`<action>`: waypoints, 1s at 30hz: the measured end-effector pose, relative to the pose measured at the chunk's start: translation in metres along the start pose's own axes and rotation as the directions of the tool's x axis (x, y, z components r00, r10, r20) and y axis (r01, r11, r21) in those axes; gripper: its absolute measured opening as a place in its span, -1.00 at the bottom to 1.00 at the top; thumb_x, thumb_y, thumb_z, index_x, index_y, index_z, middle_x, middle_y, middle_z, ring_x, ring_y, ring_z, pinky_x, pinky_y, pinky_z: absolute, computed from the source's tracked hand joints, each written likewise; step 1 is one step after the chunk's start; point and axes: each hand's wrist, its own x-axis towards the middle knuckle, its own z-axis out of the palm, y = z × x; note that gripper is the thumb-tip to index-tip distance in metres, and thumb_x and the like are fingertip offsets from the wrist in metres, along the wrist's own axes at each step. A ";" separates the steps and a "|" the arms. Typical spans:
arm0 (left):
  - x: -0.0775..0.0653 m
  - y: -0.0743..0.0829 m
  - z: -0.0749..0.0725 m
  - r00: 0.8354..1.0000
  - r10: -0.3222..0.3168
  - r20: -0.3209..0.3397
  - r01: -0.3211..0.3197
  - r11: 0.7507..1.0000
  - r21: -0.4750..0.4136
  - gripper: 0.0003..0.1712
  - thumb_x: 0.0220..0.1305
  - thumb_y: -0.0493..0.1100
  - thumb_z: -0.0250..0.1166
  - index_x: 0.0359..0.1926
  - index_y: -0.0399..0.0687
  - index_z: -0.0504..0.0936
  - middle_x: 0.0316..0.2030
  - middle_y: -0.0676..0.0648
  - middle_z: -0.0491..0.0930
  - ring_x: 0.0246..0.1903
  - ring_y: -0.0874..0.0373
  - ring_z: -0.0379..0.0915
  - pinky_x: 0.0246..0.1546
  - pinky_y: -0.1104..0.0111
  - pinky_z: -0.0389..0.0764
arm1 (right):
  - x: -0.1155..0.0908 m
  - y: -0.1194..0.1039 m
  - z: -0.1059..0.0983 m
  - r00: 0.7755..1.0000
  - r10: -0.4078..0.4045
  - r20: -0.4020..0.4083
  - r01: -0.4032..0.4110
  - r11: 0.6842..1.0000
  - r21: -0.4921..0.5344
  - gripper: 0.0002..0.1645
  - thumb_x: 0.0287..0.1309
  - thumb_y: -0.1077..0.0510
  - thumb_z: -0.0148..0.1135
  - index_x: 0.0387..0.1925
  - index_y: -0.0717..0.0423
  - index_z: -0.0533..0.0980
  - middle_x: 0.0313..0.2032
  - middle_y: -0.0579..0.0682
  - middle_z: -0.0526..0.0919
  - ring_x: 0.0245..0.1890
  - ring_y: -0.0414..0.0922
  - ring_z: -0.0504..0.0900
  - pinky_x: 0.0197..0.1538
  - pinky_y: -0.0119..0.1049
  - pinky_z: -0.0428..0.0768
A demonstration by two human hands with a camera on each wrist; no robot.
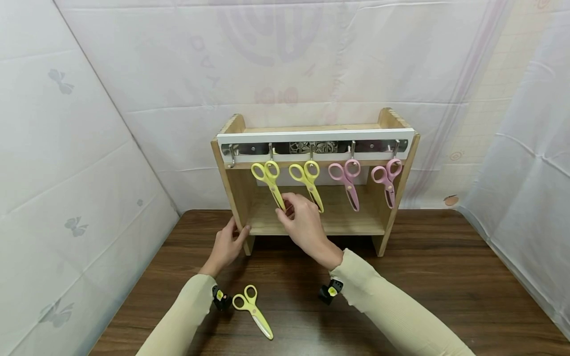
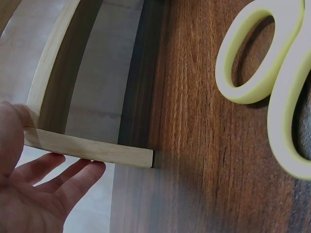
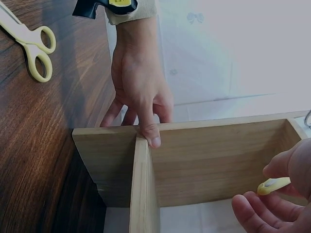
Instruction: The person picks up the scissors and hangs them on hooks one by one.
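My left hand (image 1: pixel 226 245) grips the lower left side of a wooden shelf (image 1: pixel 316 223), thumb on its front edge and fingers along the outer face of the side panel. My right hand (image 1: pixel 304 221) pinches the blade end of yellow scissors (image 1: pixel 270 179) that hang by a handle loop from a metal hook. In the right wrist view, the yellow blade tip (image 3: pixel 272 185) shows between thumb and fingers. To the right hang a second pair of yellow scissors (image 1: pixel 308 179) and two pink pairs, the nearer pink scissors (image 1: pixel 348 178) and the far-right pink scissors (image 1: pixel 389 179).
Another pair of yellow scissors (image 1: pixel 255 309) lies on the dark wooden table (image 1: pixel 445 277) near my left wrist. A metal hook rail (image 1: pixel 262 148) runs along the shelf's white front board, with a hook (image 1: pixel 231 157) at its left end. White patterned sheets (image 1: pixel 178 74) surround the table.
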 end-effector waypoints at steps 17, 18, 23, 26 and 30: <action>0.000 -0.001 0.001 1.000 0.018 -0.002 -0.018 1.000 0.003 -0.43 0.59 -0.03 0.16 0.45 -0.18 0.35 0.14 -0.37 0.60 0.10 -0.26 0.61 0.02 -0.10 0.68 | -0.001 0.002 0.000 1.000 -0.005 0.004 0.005 1.000 -0.007 -0.72 0.20 0.31 0.44 -0.04 0.25 0.65 -0.32 0.06 0.71 -0.41 -0.14 0.72 -0.34 -0.41 0.70; 0.000 -0.001 0.001 1.000 0.019 -0.003 -0.019 1.000 0.001 -0.43 0.59 -0.03 0.16 0.45 -0.18 0.35 0.14 -0.37 0.60 0.10 -0.25 0.61 0.02 -0.10 0.68 | -0.001 0.002 0.000 1.000 -0.005 0.006 0.005 1.000 -0.012 -0.72 0.20 0.30 0.44 -0.04 0.24 0.65 -0.32 0.06 0.70 -0.41 -0.14 0.72 -0.34 -0.40 0.70; 0.000 -0.001 0.001 1.000 0.018 -0.001 -0.018 1.000 -0.005 -0.43 0.59 -0.02 0.16 0.45 -0.19 0.35 0.14 -0.37 0.61 0.10 -0.25 0.61 0.02 -0.09 0.68 | -0.004 0.002 -0.001 0.999 0.029 0.045 -0.027 0.999 -0.045 -0.62 0.22 0.24 0.45 0.05 0.23 0.61 -0.28 0.08 0.70 -0.38 -0.15 0.72 -0.30 -0.29 0.73; 0.000 0.000 0.000 1.000 0.014 0.001 -0.014 1.000 -0.005 -0.42 0.58 -0.02 0.16 0.45 -0.19 0.35 0.14 -0.38 0.60 0.11 -0.26 0.60 0.02 -0.10 0.68 | -0.008 0.002 -0.001 0.994 0.068 0.087 -0.062 0.996 -0.068 -0.50 0.25 0.19 0.45 0.18 0.22 0.54 -0.24 0.09 0.70 -0.37 -0.15 0.71 -0.28 -0.22 0.72; 0.000 0.000 -0.001 1.000 0.012 0.000 -0.012 1.000 -0.004 -0.43 0.58 -0.03 0.16 0.45 -0.19 0.35 0.14 -0.39 0.60 0.12 -0.27 0.59 0.02 -0.10 0.68 | -0.018 0.003 0.002 0.981 0.119 0.154 -0.107 0.991 -0.084 -0.34 0.27 0.13 0.45 0.32 0.24 0.43 -0.14 0.13 0.69 -0.31 -0.08 0.73 -0.24 -0.13 0.73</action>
